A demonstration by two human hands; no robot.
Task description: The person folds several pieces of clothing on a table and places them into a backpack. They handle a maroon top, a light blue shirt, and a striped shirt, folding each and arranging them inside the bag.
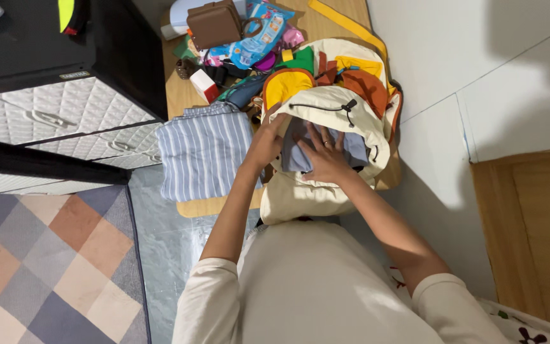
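— What sits closest to us?

— Our own cream shirt (326, 286), and from it both bare arms reach forward. Our right grip (327, 159) lies flat, fingers spread wide, pressed on a folded grey-blue cloth (353, 148). It clasps nothing; it only pushes down.

— And the left?

— Our left grip (266, 143) touches the near-left edge of the same cloth, at the mouth of the cream backpack (313, 191). We cannot tell whether those fingers pinch the fabric or merely rest there.

— So where is the cloth?

— Under both grips, partly inside the backpack's open top, which lies on the low wooden counter (189, 207).

— What lies around?

— Just left of the left grip, a folded blue striped garment (204, 151). Beyond the grips, the backpack's orange and yellow panels (288, 83) and a black drawcord (326, 107). Farther still, a heap of small things: a red-and-white box (204, 85), a blue packet (253, 41), a brown purse (214, 24). Far left stands a black and white quilted drawer unit (58, 114), with a chequered rug (46, 267) below it.
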